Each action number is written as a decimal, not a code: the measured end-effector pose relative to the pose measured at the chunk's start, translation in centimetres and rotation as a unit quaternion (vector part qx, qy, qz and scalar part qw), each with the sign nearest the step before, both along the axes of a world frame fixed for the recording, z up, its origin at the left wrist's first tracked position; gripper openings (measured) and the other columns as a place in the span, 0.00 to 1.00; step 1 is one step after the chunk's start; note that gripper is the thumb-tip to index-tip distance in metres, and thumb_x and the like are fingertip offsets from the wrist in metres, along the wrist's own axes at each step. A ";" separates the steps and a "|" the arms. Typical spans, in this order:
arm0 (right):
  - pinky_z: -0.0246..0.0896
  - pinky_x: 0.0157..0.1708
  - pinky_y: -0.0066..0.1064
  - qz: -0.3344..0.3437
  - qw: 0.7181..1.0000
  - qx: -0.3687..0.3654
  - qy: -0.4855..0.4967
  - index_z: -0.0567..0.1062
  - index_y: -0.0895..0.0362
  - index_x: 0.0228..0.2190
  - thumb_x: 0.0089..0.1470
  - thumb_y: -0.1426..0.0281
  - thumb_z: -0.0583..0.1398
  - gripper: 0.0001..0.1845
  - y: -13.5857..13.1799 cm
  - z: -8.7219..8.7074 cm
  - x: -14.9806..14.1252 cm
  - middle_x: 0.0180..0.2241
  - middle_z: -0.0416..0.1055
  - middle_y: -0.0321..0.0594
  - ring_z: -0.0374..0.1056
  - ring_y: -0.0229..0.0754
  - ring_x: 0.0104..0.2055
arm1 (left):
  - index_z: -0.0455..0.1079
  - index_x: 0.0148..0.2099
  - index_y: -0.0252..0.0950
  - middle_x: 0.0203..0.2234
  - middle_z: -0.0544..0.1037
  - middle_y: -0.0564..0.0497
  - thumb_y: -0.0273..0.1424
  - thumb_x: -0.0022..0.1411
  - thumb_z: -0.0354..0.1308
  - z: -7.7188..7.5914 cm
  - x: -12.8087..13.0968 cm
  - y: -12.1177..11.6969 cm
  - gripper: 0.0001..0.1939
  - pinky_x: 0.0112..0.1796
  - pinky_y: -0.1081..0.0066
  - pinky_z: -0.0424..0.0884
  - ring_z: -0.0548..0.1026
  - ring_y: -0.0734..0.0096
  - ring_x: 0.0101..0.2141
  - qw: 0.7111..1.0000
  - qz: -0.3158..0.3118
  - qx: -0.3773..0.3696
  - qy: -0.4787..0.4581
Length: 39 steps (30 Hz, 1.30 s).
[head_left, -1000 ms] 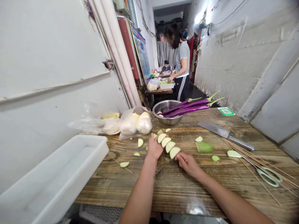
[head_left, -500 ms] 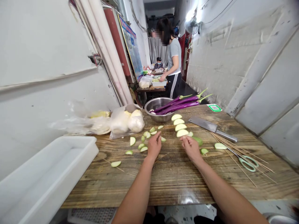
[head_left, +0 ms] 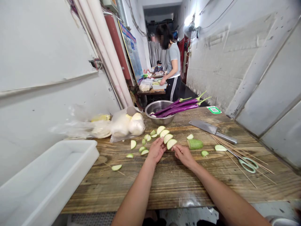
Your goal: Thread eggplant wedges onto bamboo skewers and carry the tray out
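While your right hand (head_left: 185,155) pinches the slice row (head_left: 168,138) stretching toward eleven o'clock, whether your left hand (head_left: 156,151) grips it is unclear; you're seemingly spacing it, so next push gently.

We hold a row of four pale half-round slices (head_left: 168,138) over the wooden table (head_left: 113,191), our right hand (head_left: 184,154) pinching at its near end. Our left hand (head_left: 157,149) is half curled beside the row; whether it touches is unclear. More cut slices (head_left: 133,144) lie scattered to our left, and a green chunk (head_left: 195,144) rests to our right, near a cleaver (head_left: 203,126), thin sticks (head_left: 242,175) and scissors (head_left: 248,165). Ahead of us, purple eggplants (head_left: 180,110) lean out of a metal bowl (head_left: 161,121); a co-worker (head_left: 174,59) stands beyond.
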State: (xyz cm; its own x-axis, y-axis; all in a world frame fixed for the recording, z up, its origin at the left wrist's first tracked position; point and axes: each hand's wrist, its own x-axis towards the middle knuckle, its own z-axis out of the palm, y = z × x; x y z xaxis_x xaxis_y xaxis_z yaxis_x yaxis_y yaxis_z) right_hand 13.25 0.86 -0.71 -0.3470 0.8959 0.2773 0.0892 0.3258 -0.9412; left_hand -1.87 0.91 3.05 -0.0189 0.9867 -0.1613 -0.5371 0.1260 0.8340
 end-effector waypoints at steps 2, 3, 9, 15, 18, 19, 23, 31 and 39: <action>0.48 0.20 0.24 -0.004 1.000 0.003 -0.008 0.68 0.57 0.26 0.56 0.55 0.48 0.21 0.1 0.0 -0.1 0.14 0.55 0.29 0.52 0.33 0.17 | 0.70 0.40 0.34 0.35 0.77 0.47 0.30 0.52 0.62 0.0 0.0 0.1 0.12 0.39 0.67 0.71 0.75 0.71 0.34 1.000 0.012 -0.005 -0.003; 0.48 0.20 0.24 -0.006 1.000 0.006 -0.011 0.68 0.57 0.26 0.56 0.55 0.48 0.21 0.1 -0.1 -0.1 0.14 0.55 0.29 0.52 0.33 0.17 | 0.70 0.41 0.34 0.35 0.77 0.47 0.29 0.52 0.62 0.0 0.0 0.1 0.12 0.39 0.67 0.72 0.75 0.71 0.34 1.000 0.018 -0.007 -0.003; 0.47 0.18 0.24 0.020 1.000 0.010 -0.020 0.70 0.59 0.27 0.54 0.54 0.50 0.21 0.3 -0.5 -0.4 0.15 0.56 0.30 0.52 0.33 0.18 | 0.70 0.39 0.34 0.32 0.77 0.48 0.29 0.50 0.63 -0.1 0.7 0.2 0.12 0.39 0.66 0.72 0.76 0.69 0.34 0.998 0.043 -0.019 -0.034; 0.42 0.14 0.24 0.107 0.990 -0.092 -0.021 0.69 0.60 0.34 0.53 0.50 0.49 0.26 0.0 0.5 0.4 0.14 0.56 0.29 0.50 0.32 0.14 | 0.71 0.36 0.31 0.30 0.78 0.45 0.29 0.44 0.67 1.6 0.3 0.1 0.14 0.41 0.63 0.71 0.76 0.64 0.34 0.989 0.136 0.040 -0.035; 0.40 0.11 0.24 0.102 0.985 -0.139 -0.019 0.68 0.60 0.38 0.52 0.48 0.47 0.29 0.1 0.5 0.9 0.15 0.57 0.28 0.48 0.31 0.12 | 0.71 0.36 0.31 0.29 0.78 0.45 0.30 0.44 0.67 4.6 -1.9 -0.9 0.15 0.40 0.60 0.72 0.76 0.63 0.33 0.984 0.169 0.052 0.010; 0.40 0.11 0.24 0.098 0.984 -0.146 -0.023 0.68 0.60 0.39 0.52 0.47 0.47 0.29 0.1 0.4 1.0 0.15 0.57 0.28 0.48 0.31 0.12 | 0.71 0.36 0.31 0.29 0.78 0.45 0.29 0.44 0.67 6.2 -3.0 -1.5 0.15 0.40 0.59 0.72 0.76 0.62 0.33 0.984 0.167 0.053 0.032; 0.42 0.11 0.24 0.090 0.984 -0.152 -0.036 0.69 0.59 0.38 0.51 0.47 0.48 0.30 0.2 -0.1 1.0 0.14 0.57 0.29 0.50 0.32 0.11 | 0.72 0.37 0.28 0.30 0.78 0.42 0.24 0.45 0.66 14.1 -9.8 -4.8 0.14 0.39 0.60 0.72 0.76 0.61 0.34 0.982 0.108 0.053 0.148; 0.42 0.12 0.24 0.088 0.981 -0.162 -0.062 0.70 0.59 0.35 0.47 0.44 0.48 0.32 0.4 -0.1 0.6 0.14 0.55 0.28 0.49 0.31 0.12 | 0.72 0.33 0.29 0.24 0.77 0.46 0.25 0.42 0.66 25.3 -27.3 -13.3 0.13 0.30 0.68 0.72 0.75 0.66 0.26 0.872 0.150 -0.131 0.447; 0.42 0.12 0.23 0.085 0.985 -0.138 -0.055 0.69 0.60 0.37 0.50 0.46 0.49 0.30 0.8 -0.9 0.7 0.14 0.55 0.27 0.49 0.30 0.13 | 0.67 0.28 0.32 0.22 0.75 0.46 0.25 0.31 0.69 19.2 -33.7 -14.2 0.18 0.26 0.66 0.70 0.74 0.62 0.26 0.793 0.158 -0.319 0.494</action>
State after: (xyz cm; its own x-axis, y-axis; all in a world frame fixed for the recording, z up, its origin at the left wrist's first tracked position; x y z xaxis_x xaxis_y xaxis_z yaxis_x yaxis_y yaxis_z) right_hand 13.91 1.71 -1.62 -0.5130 0.8582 -0.0170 0.1628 0.0778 -0.9836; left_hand -35.57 -13.25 22.28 -0.6776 0.6303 -0.3789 0.2490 0.6815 0.6882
